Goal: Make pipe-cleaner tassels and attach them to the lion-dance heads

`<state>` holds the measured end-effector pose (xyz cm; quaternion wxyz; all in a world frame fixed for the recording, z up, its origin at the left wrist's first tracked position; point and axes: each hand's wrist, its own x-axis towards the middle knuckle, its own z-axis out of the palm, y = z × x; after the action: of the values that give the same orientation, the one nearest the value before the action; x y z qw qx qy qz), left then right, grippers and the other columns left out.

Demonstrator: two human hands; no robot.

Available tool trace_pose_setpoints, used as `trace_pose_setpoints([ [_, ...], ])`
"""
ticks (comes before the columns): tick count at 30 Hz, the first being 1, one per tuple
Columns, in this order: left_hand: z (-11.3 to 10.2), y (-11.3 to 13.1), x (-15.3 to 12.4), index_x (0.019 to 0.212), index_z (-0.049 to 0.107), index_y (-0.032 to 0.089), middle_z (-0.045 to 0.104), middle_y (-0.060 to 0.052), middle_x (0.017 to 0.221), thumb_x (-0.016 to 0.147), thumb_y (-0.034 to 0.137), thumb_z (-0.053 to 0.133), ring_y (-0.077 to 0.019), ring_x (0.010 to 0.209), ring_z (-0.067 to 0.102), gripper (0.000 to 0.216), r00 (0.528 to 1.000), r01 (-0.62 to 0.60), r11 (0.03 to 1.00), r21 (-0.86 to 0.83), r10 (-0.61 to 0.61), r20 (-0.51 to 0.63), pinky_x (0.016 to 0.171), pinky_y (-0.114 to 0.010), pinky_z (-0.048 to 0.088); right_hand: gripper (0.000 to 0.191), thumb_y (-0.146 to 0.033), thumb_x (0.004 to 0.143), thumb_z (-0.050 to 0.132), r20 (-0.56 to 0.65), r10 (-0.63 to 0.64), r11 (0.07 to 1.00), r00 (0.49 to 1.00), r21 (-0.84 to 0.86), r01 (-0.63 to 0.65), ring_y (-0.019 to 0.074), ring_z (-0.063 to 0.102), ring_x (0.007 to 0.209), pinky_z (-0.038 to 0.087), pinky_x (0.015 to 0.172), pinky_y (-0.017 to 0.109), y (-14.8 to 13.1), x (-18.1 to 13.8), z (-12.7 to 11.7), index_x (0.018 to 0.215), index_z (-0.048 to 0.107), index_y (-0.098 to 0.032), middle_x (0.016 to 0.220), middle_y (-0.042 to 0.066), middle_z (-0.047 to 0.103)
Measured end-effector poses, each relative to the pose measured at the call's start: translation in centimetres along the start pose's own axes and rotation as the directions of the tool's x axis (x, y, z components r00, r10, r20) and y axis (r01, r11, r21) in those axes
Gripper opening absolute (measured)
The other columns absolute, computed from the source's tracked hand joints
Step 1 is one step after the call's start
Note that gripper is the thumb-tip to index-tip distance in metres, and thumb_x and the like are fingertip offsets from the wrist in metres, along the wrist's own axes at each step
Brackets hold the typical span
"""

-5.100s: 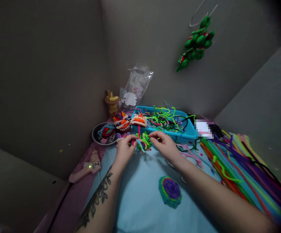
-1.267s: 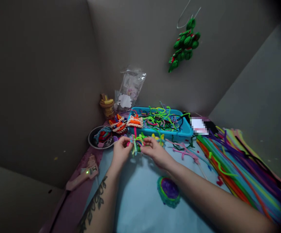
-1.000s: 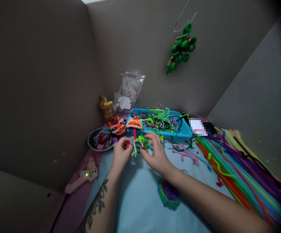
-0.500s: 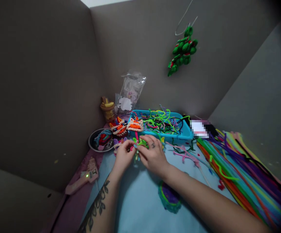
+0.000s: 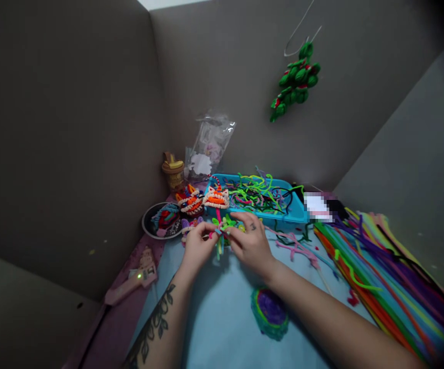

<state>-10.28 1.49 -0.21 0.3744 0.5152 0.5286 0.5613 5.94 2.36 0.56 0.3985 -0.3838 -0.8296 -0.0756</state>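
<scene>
Between my hands is a small pipe-cleaner figure (image 5: 220,250), with pink, green and pale blue strands hanging below my fingertips. My left hand (image 5: 201,247) pinches its pink and blue side. From the other side my right hand (image 5: 253,245) grips it between thumb and index finger, the other fingers bent loosely above. Just behind my fingers are green butterfly-like shapes (image 5: 227,221); whether they join the held piece I cannot tell. An orange and cream fox-face ornament (image 5: 216,198) is beyond, and a purple and green oval piece (image 5: 271,313) lies below my right wrist.
A blue tray (image 5: 298,212) of pipe-cleaner scraps stands behind my hands. Bundled pipe cleaners (image 5: 383,277) spread at right. To the left are a round bowl (image 5: 145,225) and a pink glue gun (image 5: 133,284) with a lit green light. A green ornament (image 5: 298,82) hangs above.
My right hand's fingers have drawn slightly away from my left, uncovering more of the green shapes and hanging strands. The whole view has shifted a little.
</scene>
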Motion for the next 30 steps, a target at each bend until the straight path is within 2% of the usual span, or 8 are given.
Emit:
trace_pose_setpoints([
  [4,0.0,-0.3,0.2,0.069,0.061,0.016,0.061,0.001,0.062,0.066,0.023,0.068,-0.0121,0.057,0.055,0.01,1.0,0.011,1.0,-0.024,-0.01,0.011,0.055,-0.022,0.042,0.018,-0.013,0.084,0.054,-0.023,-0.008,0.986,1.0,0.168,0.011,0.0257,0.051,0.108,0.047,0.089,0.041,0.1,-0.4,0.3,0.091,0.068,-0.019,0.116,0.013,0.054],
  [7,0.2,-0.5,0.3,0.074,0.06,0.016,0.062,0.001,0.068,0.064,0.024,0.069,-0.0128,0.062,0.058,0.015,0.999,0.018,0.998,-0.058,-0.016,0.029,0.058,-0.022,0.043,0.021,-0.01,0.085,0.05,-0.019,0.005,0.957,1.0,0.29,0.0,0.021,0.058,0.1,0.053,0.083,0.034,-0.1,-0.8,0.8,0.096,0.066,-0.018,0.115,0.013,0.053],
  [9,0.2,-0.5,0.3,0.076,0.059,0.017,0.064,0.0,0.072,0.06,0.022,0.072,-0.0138,0.067,0.06,0.021,0.999,0.015,0.996,-0.087,-0.012,0.039,0.062,-0.023,0.045,0.021,-0.01,0.085,0.049,-0.012,0.009,0.949,1.0,0.314,-0.005,0.0203,0.06,0.097,0.054,0.083,0.035,-0.2,-1.1,1.1,0.097,0.065,-0.018,0.115,0.013,0.053],
  [14,0.2,-0.6,0.3,0.078,0.063,0.016,0.067,-0.002,0.073,0.06,0.018,0.07,-0.0157,0.071,0.062,0.02,1.0,0.001,0.998,-0.058,0.001,0.028,0.065,-0.025,0.047,0.022,-0.009,0.084,0.049,-0.016,-0.024,0.956,1.0,0.292,0.028,0.0199,0.06,0.097,0.055,0.084,0.035,-0.3,-1.3,1.1,0.096,0.064,-0.019,0.116,0.013,0.053],
  [20,0.2,-0.6,0.2,0.076,0.068,0.016,0.064,0.0,0.062,0.062,0.02,0.068,-0.0136,0.057,0.057,0.014,1.0,-0.002,0.998,0.062,0.002,-0.005,0.054,-0.023,0.043,0.018,-0.01,0.083,0.051,-0.034,-0.077,0.982,0.996,0.173,0.082,0.0229,0.059,0.097,0.056,0.08,0.037,0.1,-1.3,0.6,0.089,0.066,-0.016,0.117,0.016,0.054],
  [30,0.1,-0.9,0.0,0.07,0.073,0.015,0.064,-0.001,0.061,0.063,0.023,0.069,-0.013,0.058,0.052,0.012,0.999,-0.008,0.994,0.109,0.013,-0.048,0.053,-0.022,0.038,0.013,-0.014,0.081,0.056,-0.057,-0.11,0.989,0.992,0.096,0.116,0.0257,0.053,0.103,0.05,0.089,0.042,-0.2,-1.4,0.2,0.085,0.069,-0.017,0.12,0.014,0.053],
])
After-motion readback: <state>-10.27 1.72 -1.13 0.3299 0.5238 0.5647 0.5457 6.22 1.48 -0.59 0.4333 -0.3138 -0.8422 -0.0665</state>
